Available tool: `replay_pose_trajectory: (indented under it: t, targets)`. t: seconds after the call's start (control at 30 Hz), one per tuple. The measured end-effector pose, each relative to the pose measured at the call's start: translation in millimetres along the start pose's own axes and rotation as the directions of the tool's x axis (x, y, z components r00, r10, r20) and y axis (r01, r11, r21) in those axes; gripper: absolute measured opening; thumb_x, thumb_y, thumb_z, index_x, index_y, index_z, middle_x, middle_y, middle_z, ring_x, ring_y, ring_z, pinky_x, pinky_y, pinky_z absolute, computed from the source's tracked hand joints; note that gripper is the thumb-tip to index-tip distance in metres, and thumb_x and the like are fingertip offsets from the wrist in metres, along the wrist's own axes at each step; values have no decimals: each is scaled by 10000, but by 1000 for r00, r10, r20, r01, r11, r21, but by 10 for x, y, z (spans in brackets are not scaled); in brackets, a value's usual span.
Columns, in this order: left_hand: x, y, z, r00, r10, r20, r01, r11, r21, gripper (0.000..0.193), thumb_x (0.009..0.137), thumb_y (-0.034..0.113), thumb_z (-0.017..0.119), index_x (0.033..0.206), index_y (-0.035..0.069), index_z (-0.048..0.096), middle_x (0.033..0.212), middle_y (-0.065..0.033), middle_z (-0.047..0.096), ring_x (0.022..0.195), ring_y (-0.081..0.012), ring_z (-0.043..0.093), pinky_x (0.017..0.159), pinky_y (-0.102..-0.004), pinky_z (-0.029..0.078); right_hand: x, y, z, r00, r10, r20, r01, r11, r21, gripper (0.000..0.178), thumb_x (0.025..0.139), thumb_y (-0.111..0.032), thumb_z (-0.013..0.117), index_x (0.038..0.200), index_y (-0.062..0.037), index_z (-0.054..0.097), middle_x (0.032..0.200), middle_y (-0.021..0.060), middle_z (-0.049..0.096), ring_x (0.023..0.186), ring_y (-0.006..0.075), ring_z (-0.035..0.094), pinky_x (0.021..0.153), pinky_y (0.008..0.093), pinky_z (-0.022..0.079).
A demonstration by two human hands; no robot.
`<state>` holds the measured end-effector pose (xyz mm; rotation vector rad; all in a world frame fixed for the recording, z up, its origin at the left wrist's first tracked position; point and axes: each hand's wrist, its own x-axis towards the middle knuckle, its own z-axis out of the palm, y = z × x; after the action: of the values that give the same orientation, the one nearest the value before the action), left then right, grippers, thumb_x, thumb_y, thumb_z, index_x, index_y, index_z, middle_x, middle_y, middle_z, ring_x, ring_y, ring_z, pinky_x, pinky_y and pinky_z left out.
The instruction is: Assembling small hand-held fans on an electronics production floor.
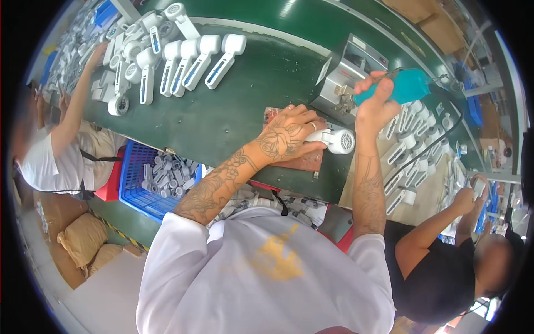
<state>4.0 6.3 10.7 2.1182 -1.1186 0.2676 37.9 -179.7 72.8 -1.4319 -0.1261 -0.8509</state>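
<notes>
From the head view, your left hand (289, 133) lies flat over the body of a white handheld device (334, 140), fingers curled down and pressing it onto a reddish-brown pad (300, 161) at the near edge of the green workbench (239, 106); held that way the piece cannot roll, and its round grilled end pokes out to the right, clear of your fingers. Your right hand (375, 100) is wrapped tight around a teal power screwdriver (403, 86), raised just above and to the right of the device, its tip near a grey metal box (347, 72); a black cable (428, 145) trails down from it, so the tool hangs free of the bench. Further up the bench, a row of the same white devices (194, 61) lies side by side, within reach of a co-worker's arm (78, 100) on your left. Below the bench edge a blue crate (133, 183) holds small grey parts. On your right another person's hand (464, 197) works beside more white devices (411, 150) on a pale surface.
</notes>
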Motion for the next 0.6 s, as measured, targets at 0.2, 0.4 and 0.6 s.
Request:
replay_pose_trajectory:
  t: [0.2,0.4,0.6]
  targets:
    - [11,-14,-25,996,-88,21,89,994,-56,438,825,347,772,1159,75,697,1083,-75,650,1011,-278,579,946,-416,460,-70,50,7,997,60,41,-60,998,5,348,1012,-338,603,923,-6,551,682,49,564,577,149,576,544,277,458]
    - [-8,-27,-8,994,-108,33,110,990,-93,410,870,393,709,1108,59,698,1092,-85,633,1065,-277,561,985,-427,445,-318,-186,-57,978,201,62,-205,975,83,416,1006,-399,603,985,16,578,683,54,561,575,155,570,537,279,454]
    - [8,-24,-60,987,-127,98,137,985,-104,418,887,404,688,1116,55,690,1096,-85,620,1082,-278,553,994,-432,437,-430,-245,-17,981,166,100,-175,980,91,465,987,-430,623,1024,30,570,680,55,562,569,167,565,530,294,458]
